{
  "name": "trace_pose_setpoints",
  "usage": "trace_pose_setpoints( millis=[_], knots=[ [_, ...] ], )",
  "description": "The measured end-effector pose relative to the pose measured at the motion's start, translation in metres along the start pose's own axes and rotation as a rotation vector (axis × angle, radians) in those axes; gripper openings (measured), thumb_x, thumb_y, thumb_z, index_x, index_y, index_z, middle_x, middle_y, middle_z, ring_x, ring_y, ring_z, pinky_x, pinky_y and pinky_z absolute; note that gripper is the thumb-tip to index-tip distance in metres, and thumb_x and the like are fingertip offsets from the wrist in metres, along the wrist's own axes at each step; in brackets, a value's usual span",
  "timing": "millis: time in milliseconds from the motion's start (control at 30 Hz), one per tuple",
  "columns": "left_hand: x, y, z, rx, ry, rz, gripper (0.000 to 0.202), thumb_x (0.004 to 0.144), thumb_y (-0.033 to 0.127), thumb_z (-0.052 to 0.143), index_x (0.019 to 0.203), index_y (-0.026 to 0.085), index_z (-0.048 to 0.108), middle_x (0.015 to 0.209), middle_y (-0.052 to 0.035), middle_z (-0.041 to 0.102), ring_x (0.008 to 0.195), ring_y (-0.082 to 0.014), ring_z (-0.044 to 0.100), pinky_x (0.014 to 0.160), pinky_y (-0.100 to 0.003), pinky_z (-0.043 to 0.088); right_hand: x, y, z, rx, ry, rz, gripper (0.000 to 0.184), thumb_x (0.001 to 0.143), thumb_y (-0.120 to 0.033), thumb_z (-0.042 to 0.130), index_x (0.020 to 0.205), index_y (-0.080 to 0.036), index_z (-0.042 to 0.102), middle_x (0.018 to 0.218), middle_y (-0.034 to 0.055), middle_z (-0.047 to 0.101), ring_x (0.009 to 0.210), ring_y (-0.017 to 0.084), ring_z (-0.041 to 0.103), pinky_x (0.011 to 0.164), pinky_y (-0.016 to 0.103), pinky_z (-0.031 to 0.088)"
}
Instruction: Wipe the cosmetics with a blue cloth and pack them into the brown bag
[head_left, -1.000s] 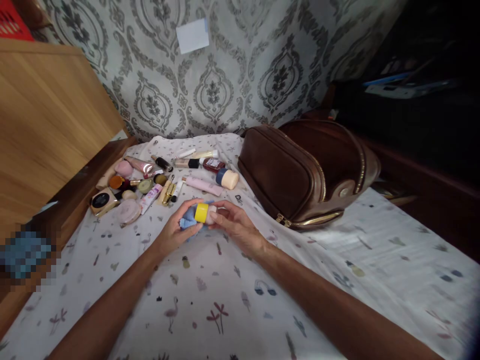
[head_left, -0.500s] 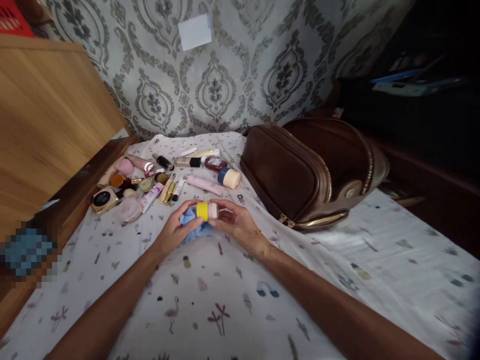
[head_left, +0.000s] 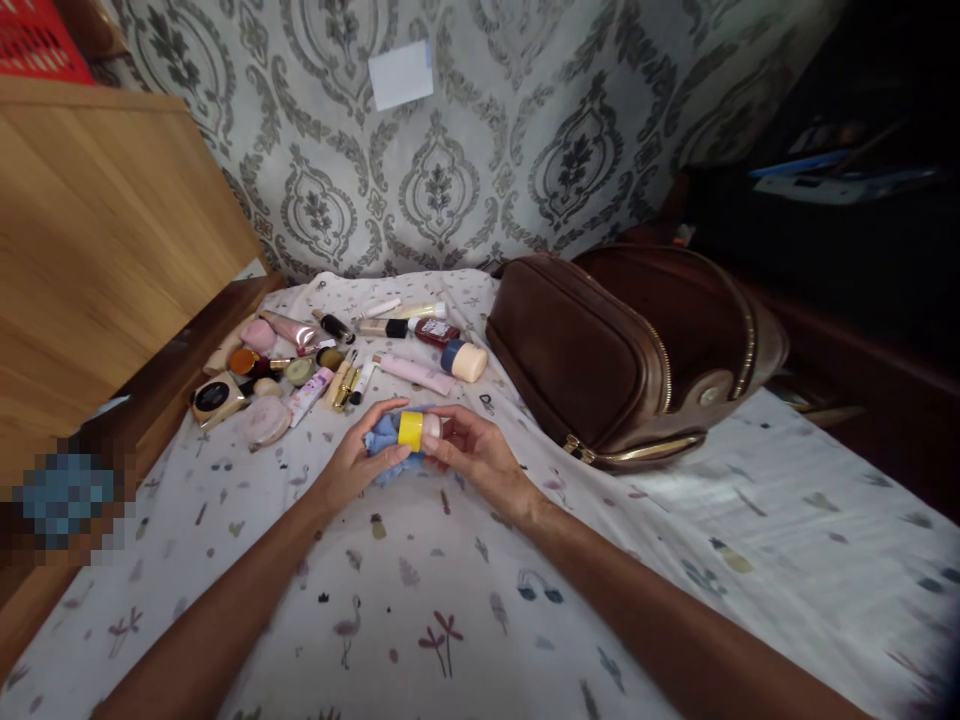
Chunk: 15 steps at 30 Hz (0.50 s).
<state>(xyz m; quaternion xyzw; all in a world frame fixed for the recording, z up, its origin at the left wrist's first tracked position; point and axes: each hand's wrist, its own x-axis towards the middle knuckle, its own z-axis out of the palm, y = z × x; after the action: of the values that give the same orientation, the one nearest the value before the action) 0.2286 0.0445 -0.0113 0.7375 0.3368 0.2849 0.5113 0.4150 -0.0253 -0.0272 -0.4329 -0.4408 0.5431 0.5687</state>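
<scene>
Between my two hands is a small jar [head_left: 411,431], one part bright yellow and the other pale pink. My left hand [head_left: 352,465] pinches its yellow part, with a crumpled blue cloth [head_left: 381,436] bunched against the palm and under the jar. The fingers of my right hand [head_left: 487,460] close around the pale pink end. Just beyond my hands lie a pink tube [head_left: 414,374] and a cream bottle with a navy cap [head_left: 465,361].
Makeup items, among them a round compact [head_left: 267,422] and a square black-and-gold case [head_left: 217,396], lie grouped at the left on the patterned sheet [head_left: 405,620]. An unzipped brown leather bag [head_left: 577,350] stands on the right. A wooden cabinet [head_left: 112,230] borders the left side.
My hands keep hold of the jar and cloth. My right fingers have shifted on the pink end, the thumb now lying across it. The whole view has moved slightly.
</scene>
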Motion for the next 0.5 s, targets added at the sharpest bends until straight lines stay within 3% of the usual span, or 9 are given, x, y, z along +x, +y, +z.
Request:
trace_pose_setpoints(
  millis=[200, 500],
  knots=[
    [0.0008, 0.0006, -0.0018, 0.037, -0.034, 0.048, 0.042, 0.086, 0.046, 0.066, 0.12, 0.022, 0.065, 0.106, -0.0038, 0.068, 0.098, -0.0206, 0.062, 0.087, -0.029, 0.05, -0.0005, 0.001, -0.0001, -0.046, -0.032, 0.0, 0.051, 0.072, -0.052, 0.082, 0.108, -0.021, 0.061, 0.08, -0.0012, 0.063, 0.069, 0.014, 0.062, 0.061, 0.029, 0.05],
    [0.0005, 0.0021, -0.0014, 0.047, 0.003, 0.052, 0.045, 0.082, 0.046, 0.069, 0.118, 0.019, 0.064, 0.107, -0.0053, 0.069, 0.098, -0.0219, 0.062, 0.086, -0.029, 0.05, -0.0019, -0.0028, 0.0003, -0.09, -0.043, 0.019, 0.047, 0.074, -0.05, 0.08, 0.106, -0.021, 0.059, 0.08, -0.0005, 0.064, 0.07, 0.016, 0.065, 0.06, 0.029, 0.05]
  ],
)
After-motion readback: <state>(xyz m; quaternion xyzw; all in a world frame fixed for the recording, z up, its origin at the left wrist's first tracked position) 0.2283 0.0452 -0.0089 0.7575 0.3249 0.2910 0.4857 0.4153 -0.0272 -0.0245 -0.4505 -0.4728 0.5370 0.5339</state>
